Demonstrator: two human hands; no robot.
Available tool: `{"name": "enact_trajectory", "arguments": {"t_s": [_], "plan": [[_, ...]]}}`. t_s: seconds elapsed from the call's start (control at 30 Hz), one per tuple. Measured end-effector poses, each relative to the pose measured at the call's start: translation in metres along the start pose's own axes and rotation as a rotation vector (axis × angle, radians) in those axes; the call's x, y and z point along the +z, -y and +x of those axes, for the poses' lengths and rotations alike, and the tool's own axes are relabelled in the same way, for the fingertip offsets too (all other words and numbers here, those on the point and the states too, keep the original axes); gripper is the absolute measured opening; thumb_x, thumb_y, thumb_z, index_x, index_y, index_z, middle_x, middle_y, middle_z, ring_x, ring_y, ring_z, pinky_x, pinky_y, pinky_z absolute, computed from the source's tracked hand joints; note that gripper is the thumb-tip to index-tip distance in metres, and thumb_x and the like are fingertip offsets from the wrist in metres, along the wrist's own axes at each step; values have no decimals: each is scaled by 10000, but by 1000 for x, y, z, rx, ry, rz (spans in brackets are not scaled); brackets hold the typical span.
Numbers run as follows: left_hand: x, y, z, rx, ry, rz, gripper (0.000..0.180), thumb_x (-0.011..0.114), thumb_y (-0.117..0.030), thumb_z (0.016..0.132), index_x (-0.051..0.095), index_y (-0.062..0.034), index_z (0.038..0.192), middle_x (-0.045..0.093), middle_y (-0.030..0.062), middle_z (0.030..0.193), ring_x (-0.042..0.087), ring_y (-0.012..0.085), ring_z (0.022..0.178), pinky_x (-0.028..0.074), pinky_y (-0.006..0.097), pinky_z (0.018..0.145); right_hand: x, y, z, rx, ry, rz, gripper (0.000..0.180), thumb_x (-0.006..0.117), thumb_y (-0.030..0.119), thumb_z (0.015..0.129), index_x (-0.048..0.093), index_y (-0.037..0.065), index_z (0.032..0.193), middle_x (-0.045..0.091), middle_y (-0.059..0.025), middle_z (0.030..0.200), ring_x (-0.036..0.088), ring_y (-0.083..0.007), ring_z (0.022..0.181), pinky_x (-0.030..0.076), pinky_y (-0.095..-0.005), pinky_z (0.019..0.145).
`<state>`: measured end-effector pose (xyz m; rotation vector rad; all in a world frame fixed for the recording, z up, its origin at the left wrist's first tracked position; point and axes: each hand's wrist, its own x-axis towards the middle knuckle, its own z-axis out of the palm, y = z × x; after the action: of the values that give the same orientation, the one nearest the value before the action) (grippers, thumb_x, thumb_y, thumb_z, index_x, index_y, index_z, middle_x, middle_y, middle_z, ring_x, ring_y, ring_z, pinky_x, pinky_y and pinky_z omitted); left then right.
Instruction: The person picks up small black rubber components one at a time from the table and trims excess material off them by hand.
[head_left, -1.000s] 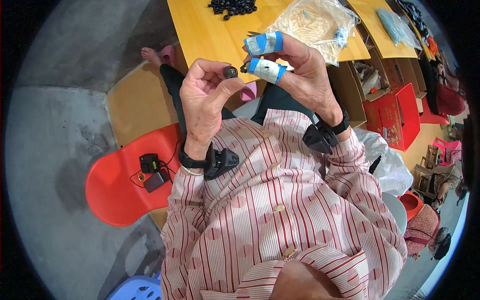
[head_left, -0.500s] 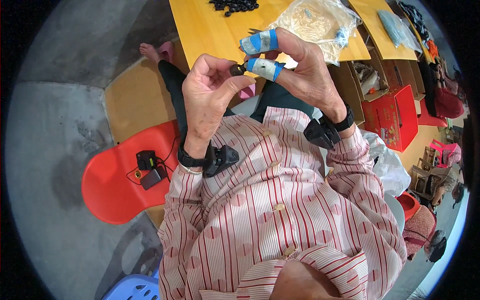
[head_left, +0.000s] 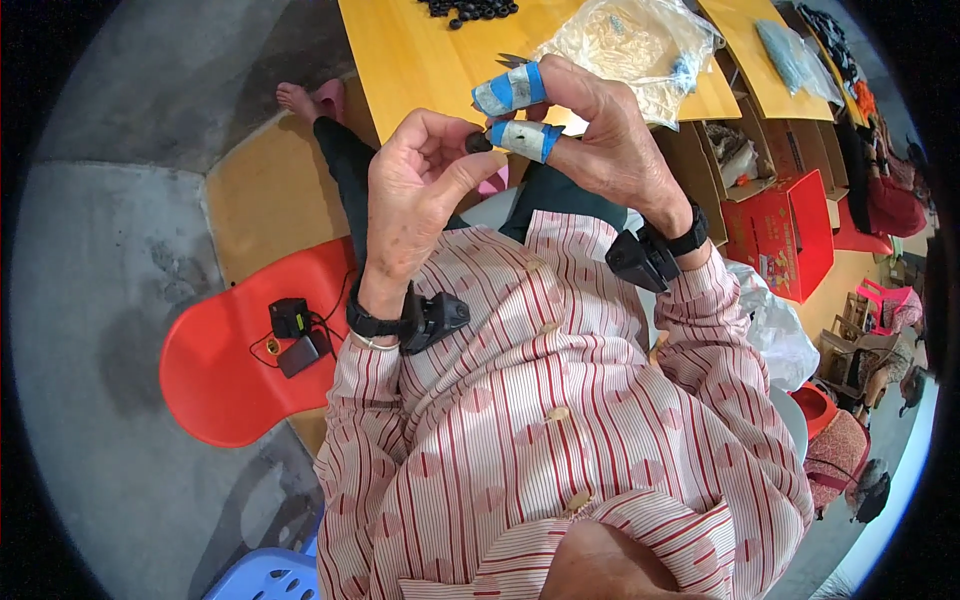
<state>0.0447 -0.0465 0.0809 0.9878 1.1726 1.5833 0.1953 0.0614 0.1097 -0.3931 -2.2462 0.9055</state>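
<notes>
My left hand (head_left: 425, 190) is closed, its thumb and fingers pinching a small round black piece (head_left: 479, 143) that looks like a bead or cap. My right hand (head_left: 610, 135) comes in from the other side, fingers curled. Blue and pale tape wraps its thumb (head_left: 525, 140) and index finger (head_left: 508, 90). The taped thumb tip meets the right edge of the black piece. Between those two taped fingertips a narrow gap shows, and whatever they grip is too small to make out. Both hands are raised over my lap at the near edge of the yellow table (head_left: 410, 70).
Several black pieces (head_left: 470, 10) lie at the table's far side. Dark pointed blades (head_left: 513, 60) rest near a clear plastic bag (head_left: 630, 50) of pale bits. Cardboard boxes and a red box (head_left: 780, 240) stand at right. A red chair (head_left: 230, 350) at left bears small black devices.
The right hand's taped fingers have shifted slightly left and the black piece has turned a little in the left hand. More of the dark blades now shows.
</notes>
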Motion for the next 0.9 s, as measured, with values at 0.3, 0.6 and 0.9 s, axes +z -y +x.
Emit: {"name": "enact_trajectory", "arguments": {"t_s": [0.3,0.6,0.9], "plan": [[0,-2,-1,-52,38,103,137,604,1,836,551,37,957,621,67,835,600,100,728,497,221,683,-9,-3,4,-50,126,-148,259,659,31,696,628,74,950,571,-90,775,584,-266,726,467,-347,611],[-3,-2,2,-59,70,181,127,593,-20,839,569,36,951,623,51,804,596,91,701,484,219,662,-4,-13,4,-88,135,-142,312,630,-32,651,596,49,950,594,-110,827,597,-295,764,486,-362,639],[-15,9,5,-140,116,-37,186,566,-73,863,551,2,1032,588,39,941,561,108,863,435,237,801,5,-20,5,19,120,-19,222,670,128,769,628,64,978,603,-106,804,594,-260,745,487,-341,651]]}}
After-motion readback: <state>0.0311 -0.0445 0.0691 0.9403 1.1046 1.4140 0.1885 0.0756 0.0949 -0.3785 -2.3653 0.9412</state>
